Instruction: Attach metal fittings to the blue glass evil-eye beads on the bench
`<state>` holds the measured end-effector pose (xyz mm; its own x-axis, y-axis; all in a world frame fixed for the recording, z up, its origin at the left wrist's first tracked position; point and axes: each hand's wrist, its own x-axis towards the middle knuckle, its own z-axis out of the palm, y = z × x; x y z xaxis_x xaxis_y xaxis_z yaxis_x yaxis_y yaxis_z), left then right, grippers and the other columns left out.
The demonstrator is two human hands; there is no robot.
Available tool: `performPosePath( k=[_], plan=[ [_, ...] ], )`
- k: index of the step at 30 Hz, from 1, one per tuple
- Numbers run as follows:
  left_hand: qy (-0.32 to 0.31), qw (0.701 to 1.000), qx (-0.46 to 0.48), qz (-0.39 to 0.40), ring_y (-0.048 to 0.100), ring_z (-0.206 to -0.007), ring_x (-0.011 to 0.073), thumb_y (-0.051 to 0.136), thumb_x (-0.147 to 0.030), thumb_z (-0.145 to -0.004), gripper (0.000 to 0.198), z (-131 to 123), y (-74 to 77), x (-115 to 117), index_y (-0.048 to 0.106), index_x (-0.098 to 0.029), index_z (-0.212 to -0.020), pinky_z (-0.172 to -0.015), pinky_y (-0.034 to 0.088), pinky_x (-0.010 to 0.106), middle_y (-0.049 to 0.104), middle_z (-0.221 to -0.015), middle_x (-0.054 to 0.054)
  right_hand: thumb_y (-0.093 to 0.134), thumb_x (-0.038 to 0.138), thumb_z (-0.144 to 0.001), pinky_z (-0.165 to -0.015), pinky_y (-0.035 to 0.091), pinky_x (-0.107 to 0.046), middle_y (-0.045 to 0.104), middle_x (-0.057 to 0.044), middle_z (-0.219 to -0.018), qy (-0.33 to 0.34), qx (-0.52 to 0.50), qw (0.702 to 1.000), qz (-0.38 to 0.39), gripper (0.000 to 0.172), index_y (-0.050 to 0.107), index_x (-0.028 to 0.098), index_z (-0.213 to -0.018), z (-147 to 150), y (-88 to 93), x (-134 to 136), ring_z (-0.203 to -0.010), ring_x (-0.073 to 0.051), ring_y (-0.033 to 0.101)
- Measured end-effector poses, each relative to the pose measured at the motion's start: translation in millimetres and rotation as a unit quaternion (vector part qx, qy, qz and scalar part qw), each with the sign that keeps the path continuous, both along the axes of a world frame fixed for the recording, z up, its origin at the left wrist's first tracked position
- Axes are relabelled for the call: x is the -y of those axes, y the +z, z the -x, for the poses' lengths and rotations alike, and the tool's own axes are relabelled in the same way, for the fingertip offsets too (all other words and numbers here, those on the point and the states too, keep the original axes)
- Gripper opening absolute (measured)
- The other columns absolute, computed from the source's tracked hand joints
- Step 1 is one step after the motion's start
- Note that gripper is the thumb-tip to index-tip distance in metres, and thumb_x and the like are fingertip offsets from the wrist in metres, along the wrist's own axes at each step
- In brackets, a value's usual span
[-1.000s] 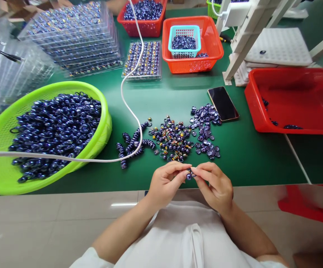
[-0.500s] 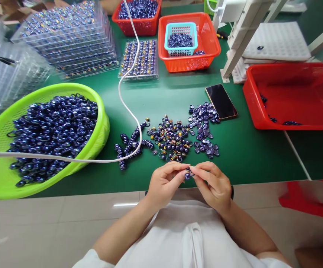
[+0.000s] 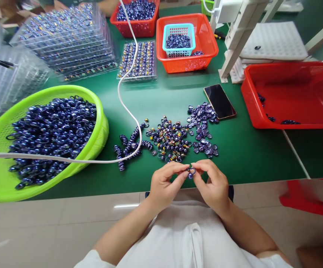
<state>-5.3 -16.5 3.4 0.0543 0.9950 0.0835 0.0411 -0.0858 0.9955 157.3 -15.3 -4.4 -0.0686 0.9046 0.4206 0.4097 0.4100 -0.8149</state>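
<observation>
At the table's front edge, my left hand (image 3: 164, 185) pinches a small shiny dark-blue ring with a round bead (image 3: 190, 175) between thumb and forefinger. My right hand (image 3: 213, 185) has its thumb and forefinger closed on the loop side of that same ring. The fingertips partly cover it. Just beyond my hands lies a loose pile of similar pieces with gold-coloured bits (image 3: 172, 137). Small dark-blue caps (image 3: 203, 111) are scattered to its right, and stacked rows of dark-blue rings (image 3: 128, 147) lie to its left.
A green basket (image 3: 103, 130) full of dark-blue rings stands left. Behind are stacked clear trays (image 3: 74, 48), a filled tray (image 3: 138, 61) and an orange basket (image 3: 187, 66) holding a light-blue one. A phone (image 3: 219, 101) and red bin (image 3: 292, 98) are right. A white cable (image 3: 120, 93) crosses the table.
My right fingers have spread a little and shifted on the ring, whose loop now shows more clearly between both hands. The view has shifted slightly.
</observation>
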Motion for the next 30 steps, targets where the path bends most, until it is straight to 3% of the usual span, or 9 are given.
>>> performPosePath(
  k=[4, 12, 20, 24, 27, 30],
  plan=[
    [0.004, 1.0, -0.022, 0.0, 0.07, -0.076, 0.0188, 0.071, -0.017, -0.082, 0.015, -1, 1.4, 0, 0.079, -0.02, -0.095, -0.071, 0.056, 0.029, 0.078, -0.086, 0.008, 0.058, 0.011, -0.089, -0.062, 0.053, -0.026, 0.065, -0.002, -0.083, 0.021, -0.006, 0.999, 0.026, 0.015, 0.063, 0.023, -0.096, -1, 4.2, -2, -0.071, -0.014, 0.062],
    [0.004, 0.998, -0.05, 0.03, 0.068, -0.07, 0.0173, 0.069, -0.016, -0.081, 0.011, -4, 4.3, 2, 0.077, -0.018, -0.088, -0.067, 0.055, 0.028, 0.077, -0.081, 0.007, 0.057, 0.008, -0.087, -0.059, 0.05, -0.024, 0.064, 0.0, -0.078, 0.034, 0.003, 0.999, 0.034, 0.016, 0.064, 0.022, -0.091, -3, 9.0, -2, -0.066, -0.012, 0.06],
    [-0.003, 0.999, -0.05, 0.006, 0.067, -0.071, 0.0175, 0.068, -0.017, -0.084, 0.009, -3, -5.3, 3, 0.076, -0.019, -0.089, -0.067, 0.053, 0.028, 0.075, -0.081, 0.007, 0.056, 0.011, -0.088, -0.057, 0.049, -0.023, 0.064, 0.0, -0.078, 0.042, -0.014, 0.993, 0.108, 0.012, 0.064, 0.021, -0.088, 0, 6.1, -4, -0.063, -0.011, 0.059],
    [-0.013, 0.997, -0.072, 0.022, 0.068, -0.071, 0.0172, 0.067, -0.016, -0.083, 0.01, 0, -5.0, 2, 0.076, -0.018, -0.088, -0.068, 0.054, 0.027, 0.075, -0.08, 0.006, 0.057, 0.013, -0.091, -0.057, 0.047, -0.022, 0.064, 0.0, -0.077, 0.105, 0.012, 0.985, 0.133, 0.012, 0.066, 0.02, -0.088, -12, 10.1, -12, -0.064, -0.011, 0.059],
    [-0.017, 0.995, -0.083, 0.044, 0.07, -0.071, 0.017, 0.068, -0.017, -0.082, 0.01, 1, -2.6, 1, 0.076, -0.016, -0.089, -0.068, 0.055, 0.026, 0.076, -0.081, 0.006, 0.058, 0.016, -0.093, -0.066, 0.049, -0.025, 0.067, -0.001, -0.082, 0.156, 0.075, 0.978, 0.117, 0.011, 0.068, 0.021, -0.092, -27, 13.2, -24, -0.073, -0.014, 0.062],
    [-0.007, 0.994, -0.074, 0.079, 0.07, -0.07, 0.0169, 0.068, -0.019, -0.082, 0.01, 1, -2.7, -1, 0.076, -0.016, -0.088, -0.069, 0.056, 0.026, 0.077, -0.081, 0.006, 0.06, 0.019, -0.094, -0.081, 0.05, -0.034, 0.068, -0.006, -0.089, 0.085, 0.177, 0.98, 0.034, 0.01, 0.069, 0.019, -0.096, -35, 12.2, -39, -0.085, -0.02, 0.06]
  ],
)
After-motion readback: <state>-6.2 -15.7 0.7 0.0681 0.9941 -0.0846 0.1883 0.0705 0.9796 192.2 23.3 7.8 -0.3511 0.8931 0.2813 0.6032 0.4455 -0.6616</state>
